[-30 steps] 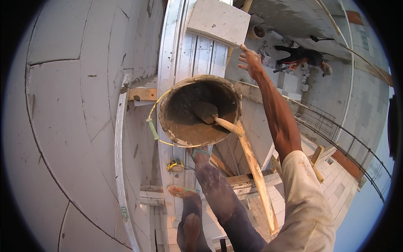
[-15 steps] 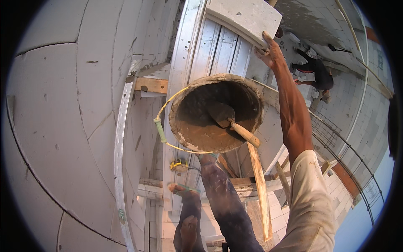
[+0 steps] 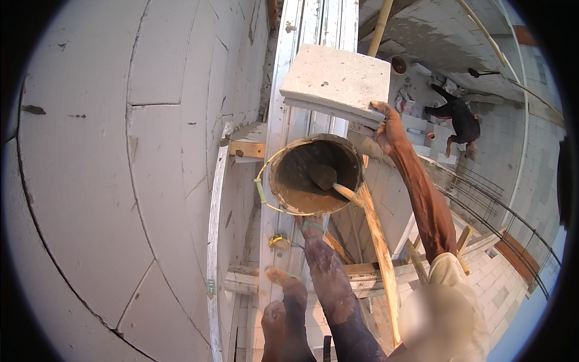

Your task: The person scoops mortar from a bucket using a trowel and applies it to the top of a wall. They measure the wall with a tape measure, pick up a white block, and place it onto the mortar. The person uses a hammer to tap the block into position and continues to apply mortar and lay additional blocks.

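My right hand [image 3: 386, 123] grips the near right corner of a pale concrete block [image 3: 338, 75], thumb on top and fingers at the edge. The block is over the metal planks [image 3: 283, 120], just beyond a mortar-crusted bucket [image 3: 356, 163]; whether it touches them I cannot tell. Inside the bucket, wet mortar [image 3: 304, 200] holds a trowel [image 3: 324, 177], its wooden handle leaning over the right rim. The bucket's yellow wire handle [image 3: 260, 192] hangs to the left. My left hand [image 3: 274, 326] is low beside my left leg, its fingers hidden.
A tall block wall [image 3: 78, 181] rises on the left, with a long metal straightedge [image 3: 216, 253] beside it. A yellow tape measure [image 3: 279, 242] lies near my feet. A wooden batten [image 3: 380, 265] slants down at right. Far below right, another person [image 3: 461, 117] bends over.
The block has come nearer, toward the bucket, with my right hand on its corner. The view has shifted, and the bucket looks smaller. More metal planking shows beyond the block.
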Demonstrator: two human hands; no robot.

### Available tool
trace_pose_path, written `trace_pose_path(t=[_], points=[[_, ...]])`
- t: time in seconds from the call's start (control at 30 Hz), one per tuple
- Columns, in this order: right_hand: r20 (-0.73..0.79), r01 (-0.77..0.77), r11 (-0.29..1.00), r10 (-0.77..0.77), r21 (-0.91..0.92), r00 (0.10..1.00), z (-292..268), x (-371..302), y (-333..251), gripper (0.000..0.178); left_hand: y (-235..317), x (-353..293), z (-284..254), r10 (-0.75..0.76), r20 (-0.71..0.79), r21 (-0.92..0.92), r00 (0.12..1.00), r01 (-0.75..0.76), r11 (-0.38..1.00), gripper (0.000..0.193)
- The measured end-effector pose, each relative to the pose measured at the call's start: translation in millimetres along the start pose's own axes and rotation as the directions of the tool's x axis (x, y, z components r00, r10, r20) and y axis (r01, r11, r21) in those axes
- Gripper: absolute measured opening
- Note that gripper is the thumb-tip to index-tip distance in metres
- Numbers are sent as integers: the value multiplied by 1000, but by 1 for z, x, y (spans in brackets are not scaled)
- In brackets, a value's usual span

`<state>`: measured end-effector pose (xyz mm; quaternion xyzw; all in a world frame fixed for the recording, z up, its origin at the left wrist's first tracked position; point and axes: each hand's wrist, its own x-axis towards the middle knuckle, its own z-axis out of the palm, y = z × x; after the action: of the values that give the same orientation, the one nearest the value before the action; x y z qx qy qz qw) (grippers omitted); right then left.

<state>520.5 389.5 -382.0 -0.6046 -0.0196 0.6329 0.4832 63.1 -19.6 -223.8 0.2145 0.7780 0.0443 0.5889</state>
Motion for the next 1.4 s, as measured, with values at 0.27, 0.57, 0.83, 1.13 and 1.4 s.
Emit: trace_pose_path(t=[0.27, 0.57, 0.83, 1.13, 1.4], points=[[-4, -199, 918, 210, -344, 978, -13, -300, 31, 85, 111, 22, -1, 529, -90, 134, 844, -516, 846, 82], [189, -908, 408, 903, -97, 386, -69, -403, 157, 75, 16, 19, -58, 853, 308, 286, 421, -896, 339, 64], [28, -799, 504, 851, -328, 525, -14, -251, 237, 62, -2, 129, -39, 851, 97, 258, 516, -839, 479, 82], [-84, -524, 764, 536, -377, 840, -3, -220, 260, 60, 20, 271, 11, 545, 182, -548, 819, -376, 747, 57], [-199, -566, 749, 531, -344, 824, -47, -173, 278, 55, 5, 355, 58, 325, 345, -569, 880, -80, 818, 53]])
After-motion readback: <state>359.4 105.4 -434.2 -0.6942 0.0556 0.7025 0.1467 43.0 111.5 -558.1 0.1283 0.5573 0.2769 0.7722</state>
